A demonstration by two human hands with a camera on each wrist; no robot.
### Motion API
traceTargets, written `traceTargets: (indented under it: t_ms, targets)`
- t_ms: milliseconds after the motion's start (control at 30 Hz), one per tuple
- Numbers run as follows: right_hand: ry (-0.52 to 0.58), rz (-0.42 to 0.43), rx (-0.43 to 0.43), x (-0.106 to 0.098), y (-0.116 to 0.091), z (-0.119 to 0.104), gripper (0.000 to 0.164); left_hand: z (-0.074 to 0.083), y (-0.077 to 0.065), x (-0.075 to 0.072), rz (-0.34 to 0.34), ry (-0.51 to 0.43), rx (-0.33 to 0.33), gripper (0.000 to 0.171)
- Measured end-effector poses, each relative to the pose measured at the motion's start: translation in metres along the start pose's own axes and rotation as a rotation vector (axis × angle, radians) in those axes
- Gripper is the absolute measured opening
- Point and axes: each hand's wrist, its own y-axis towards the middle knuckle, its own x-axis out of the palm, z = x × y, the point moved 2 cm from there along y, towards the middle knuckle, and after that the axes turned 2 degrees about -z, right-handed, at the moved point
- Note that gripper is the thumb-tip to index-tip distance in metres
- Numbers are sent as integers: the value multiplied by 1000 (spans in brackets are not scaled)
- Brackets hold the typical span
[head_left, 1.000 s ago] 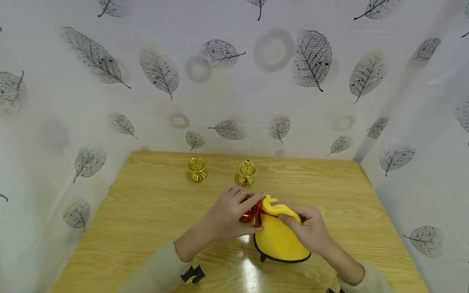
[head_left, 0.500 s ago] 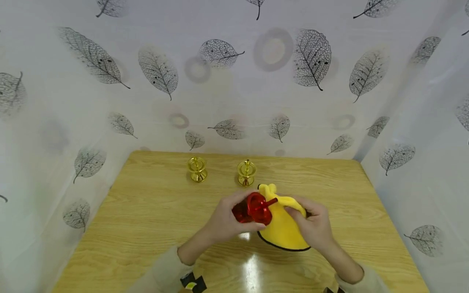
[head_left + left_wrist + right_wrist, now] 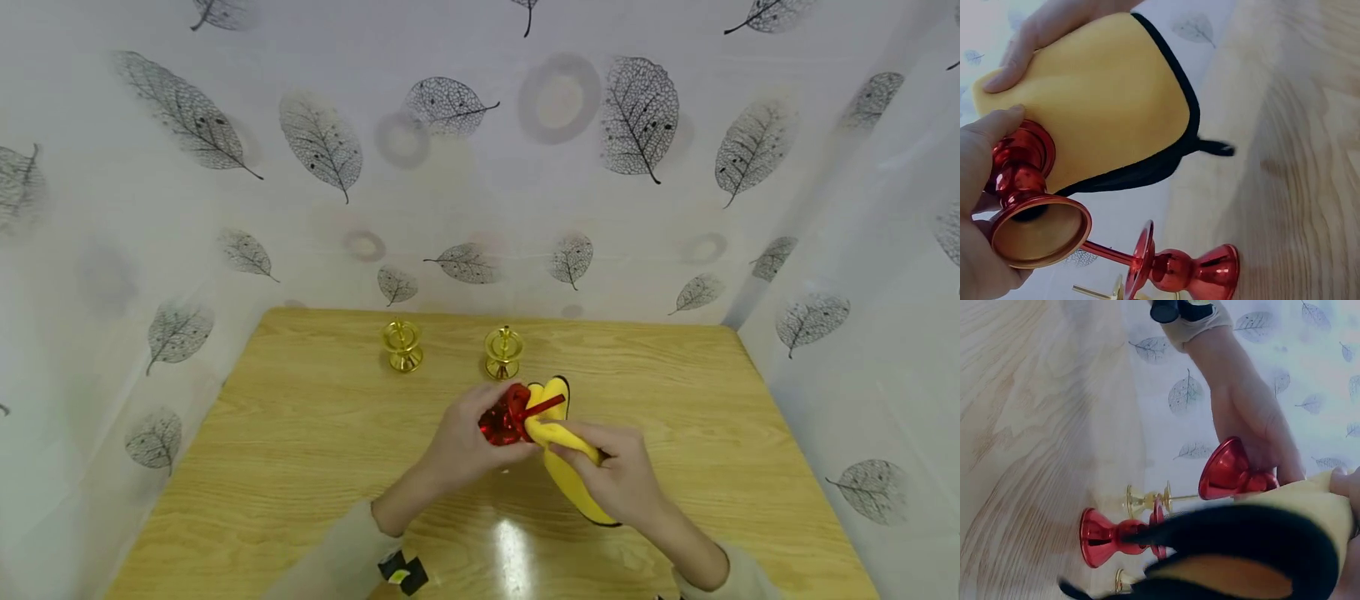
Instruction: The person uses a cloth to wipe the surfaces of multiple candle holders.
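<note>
Shiny red metallic candlestick [image 3: 495, 426], flared hollow base, thin spike: gripped in left hand [image 3: 461, 433], raised above surface [image 3: 337, 467], tilted, spike pointing toward the right. Soft yellow cloth with black edging [image 3: 572, 485], small black loop [image 3: 1215, 148]: bunched, pinched in right hand [image 3: 618, 473], pressed against candlestick's dish end, lower part hanging.

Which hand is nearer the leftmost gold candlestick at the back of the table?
Left. The left hand, gripping a red candlestick, is in front of the leftmost gold candlestick and a little to its right. The right hand, holding the yellow cloth, is farther right.
</note>
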Motion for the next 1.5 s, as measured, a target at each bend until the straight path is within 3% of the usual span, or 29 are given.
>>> traceTargets:
  t_ms: [133,267,400,567,633,767,867,967,1033,1133,1233,1333,1500]
  targets:
    - [9,18,67,1,2,-6,28,-2,1,2,16,162,46,74]
    - [8,25,78,2,3,-7,30,2,2,0,22,196,50,76]
    - [4,17,-35,3,3,-1,39,3,1,-5,25,120,47,78]
    - [-77,-18,-253,-1,4,12,20,1,1,-8,-37,-18,49,74]
    - [-145,-28,-309,-4,3,16,23,1,1,-8,-78,-82,33,70]
    - [-220,-36,-377,-8,3,24,28,1,2,-8,-137,-168,0,61]
    - [-213,-30,-391,-7,4,25,26,2,2,-8,-139,-175,-12,61]
    - [-176,-19,-365,-2,4,22,22,3,1,-8,-97,-83,6,68]
    - [-114,-24,-302,1,3,18,18,4,1,-7,-62,9,21,74]
    - [-33,-20,-158,5,1,13,23,5,1,-6,-27,147,32,78]
    - [-2,-6,-17,6,0,9,32,5,1,-4,-16,186,7,77]
    - [-17,4,38,4,0,8,31,1,1,-3,-52,75,-65,69]
    - [-33,7,44,-1,2,12,32,-7,-1,-4,-165,-311,-261,47]
